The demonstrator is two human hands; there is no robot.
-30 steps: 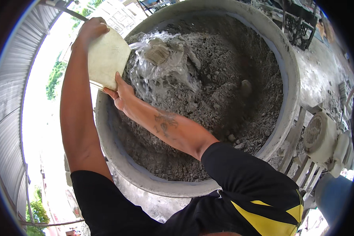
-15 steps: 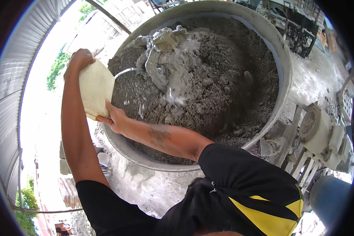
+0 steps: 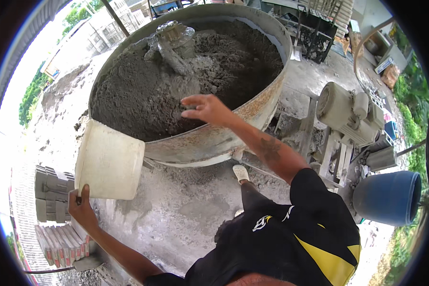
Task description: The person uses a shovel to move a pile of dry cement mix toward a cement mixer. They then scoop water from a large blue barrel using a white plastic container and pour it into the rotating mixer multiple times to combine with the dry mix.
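My left hand (image 3: 82, 206) is closed on the lower edge of an off-white plastic bucket (image 3: 110, 159), fingers curled and partly hidden. The bucket is tilted beside the near left wall of a large round mixing pan (image 3: 195, 145); its inside does not show. Over the pan's near rim hovers my right hand (image 3: 207, 109), empty, its fingers apart. Grey, crumbly cement mix (image 3: 128, 95) fills the pan. A wet, shiny mixer hub (image 3: 174, 35) with an arm rises from the mix, and a damp patch lies below it.
An electric motor (image 3: 341, 112) sits on a frame right of the pan. A blue barrel (image 3: 386, 198) lies on its side at the lower right. Grey concrete blocks (image 3: 52, 193) are stacked at the left. Below the pan is a dusty concrete floor (image 3: 176, 214).
The bucket has come down and back from over the pan, and no water streams now. My right hand has let go of it and moved right. The view has shifted.
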